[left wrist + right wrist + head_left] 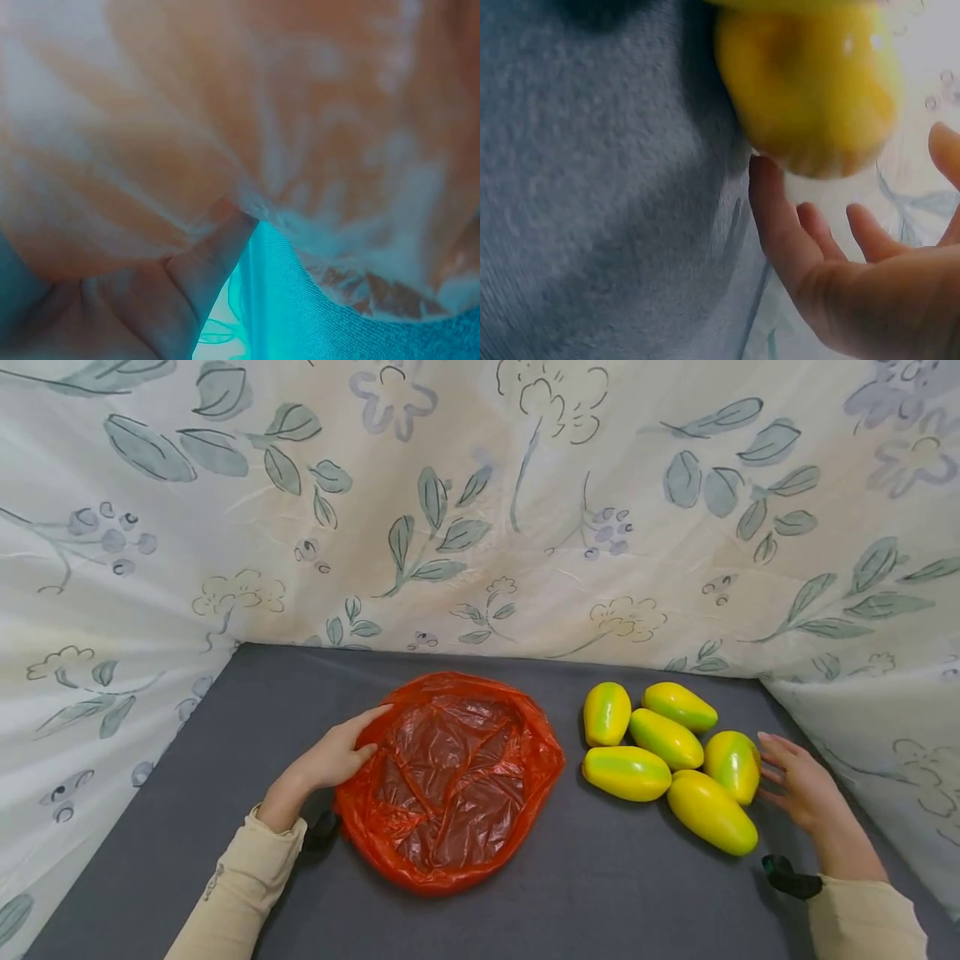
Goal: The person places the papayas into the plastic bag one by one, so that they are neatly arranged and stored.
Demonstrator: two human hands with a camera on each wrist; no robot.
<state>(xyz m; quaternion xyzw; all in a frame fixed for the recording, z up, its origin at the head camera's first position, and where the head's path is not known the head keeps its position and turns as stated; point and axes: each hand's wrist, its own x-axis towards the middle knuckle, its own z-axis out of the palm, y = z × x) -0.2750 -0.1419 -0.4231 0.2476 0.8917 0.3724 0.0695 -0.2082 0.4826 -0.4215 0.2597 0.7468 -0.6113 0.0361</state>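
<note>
A red plastic bag point(450, 777) lies on the grey table with its round mouth spread upward. My left hand point(333, 758) grips its left rim, thumb and fingers parted over the plastic. In the left wrist view the thumb point(217, 255) presses on the bag film point(262, 112); the other fingers are hidden there. Several glossy yellow-green mangoes point(666, 739) sit grouped right of the bag. Beside the rightmost mango point(732, 766) is my right hand point(802, 785), its fingers spread and holding nothing. A fingertip comes close to a mango point(810, 90) in the right wrist view; contact is unclear.
Dark grey cloth point(585, 893) covers the table. A floral curtain point(480, 527) hangs along the back and both sides. Black wrist straps point(791, 878) show beside the cream sleeves point(866, 918).
</note>
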